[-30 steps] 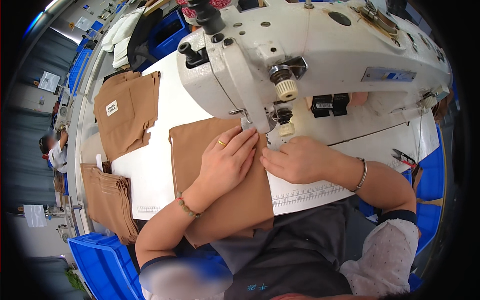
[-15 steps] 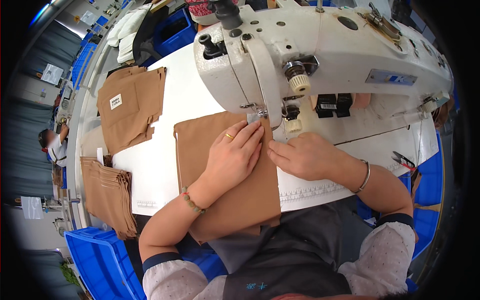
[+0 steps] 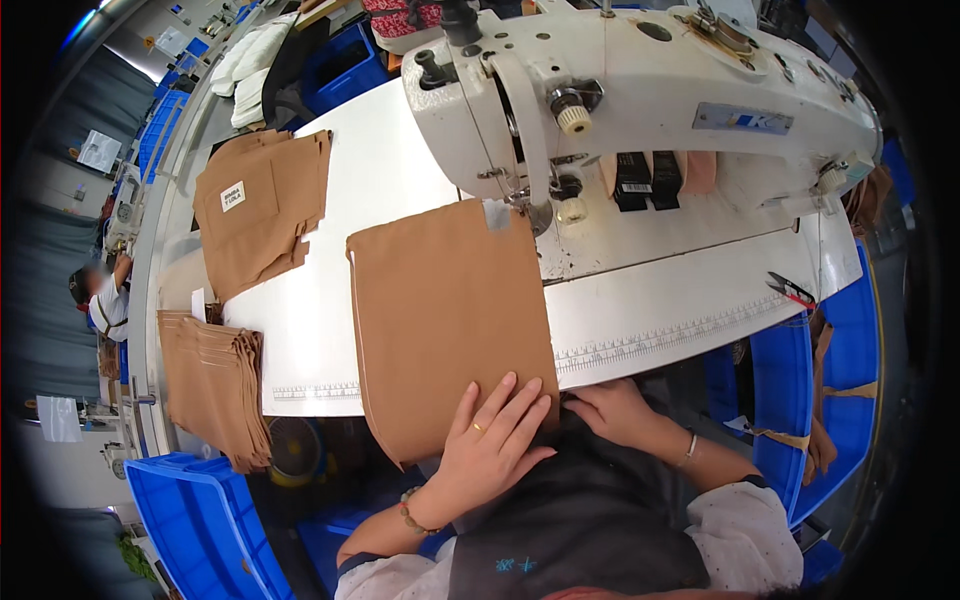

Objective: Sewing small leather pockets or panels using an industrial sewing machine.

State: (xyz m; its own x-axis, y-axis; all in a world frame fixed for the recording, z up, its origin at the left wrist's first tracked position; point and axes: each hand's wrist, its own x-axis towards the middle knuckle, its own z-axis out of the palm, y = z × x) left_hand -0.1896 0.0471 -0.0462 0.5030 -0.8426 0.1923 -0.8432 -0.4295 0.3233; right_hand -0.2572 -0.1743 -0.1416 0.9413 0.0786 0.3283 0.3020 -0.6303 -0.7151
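Note:
A brown fabric panel (image 3: pixel 450 310) lies flat on the white sewing table, its near end hanging over the front edge. A small grey patch (image 3: pixel 497 215) sits at its far right corner, beside the needle area of the white sewing machine (image 3: pixel 470 130). My left hand (image 3: pixel 497 435) rests on the panel's near end, fingers spread and nothing in them. At the table's front edge, just right of the panel, is my right hand (image 3: pixel 618 412). Its fingers are curled and partly hidden; what they hold, if anything, does not show.
Brown cut pieces (image 3: pixel 255 215) with a white label lie at the left, above a thick brown fabric stack (image 3: pixel 215 385). Thread snips (image 3: pixel 790 290) lie at the table's right end. Black boxes (image 3: pixel 632 180) stand under the machine arm. Blue bins (image 3: pixel 200 520) flank the table. A person (image 3: pixel 108 300) sits far left.
Both hands have drawn back from the needle toward the table's front edge. My left hand has slid down the panel and spread; the panel's far edge and grey patch now show uncovered.

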